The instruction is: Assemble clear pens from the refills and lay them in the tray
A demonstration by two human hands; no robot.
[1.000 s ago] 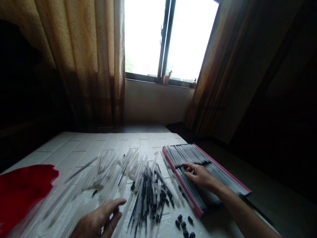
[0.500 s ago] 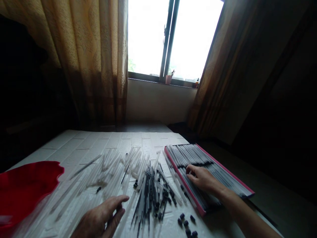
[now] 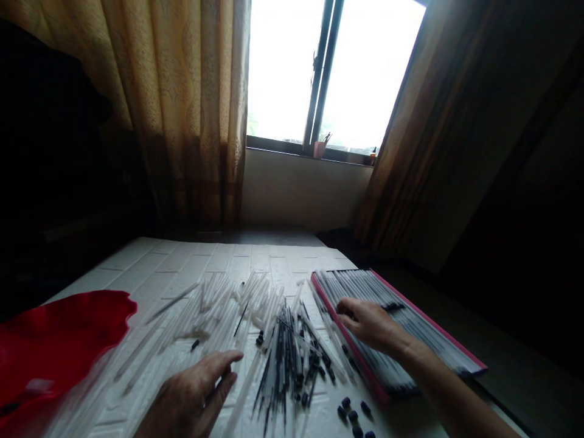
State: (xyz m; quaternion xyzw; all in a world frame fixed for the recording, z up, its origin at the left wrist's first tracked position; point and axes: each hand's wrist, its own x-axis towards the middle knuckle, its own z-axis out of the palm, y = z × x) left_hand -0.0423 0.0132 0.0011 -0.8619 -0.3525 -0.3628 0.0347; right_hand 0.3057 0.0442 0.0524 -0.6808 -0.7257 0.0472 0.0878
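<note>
My right hand (image 3: 371, 325) rests over a shallow box with a pink rim (image 3: 429, 320), close to its left side. Its fingers are curled together, and what they hold, if anything, is hidden. Pen-like clear tubes (image 3: 331, 281) lie in rows inside that box, some with black ends. Above the table's near part is my left hand (image 3: 191, 392), its thumb and forefinger apart and nothing between them. Right of it lies a fanned heap of thin dark rods (image 3: 283, 359). Loose clear tubes (image 3: 216, 298) are strewn beyond the left hand.
Several small black caps (image 3: 353, 417) lie near the box's front corner. A red, wavy-edged container (image 3: 68, 334) stands on the left of the white brick-patterned table (image 3: 182, 258). Behind are patterned curtains (image 3: 191, 109) and a window with a small pink cup (image 3: 319, 149) on its sill.
My right hand has shifted toward the box's left edge, uncovering more of the tubes. The left hand stays nearly still. The whole view has swung slightly to the left.
</note>
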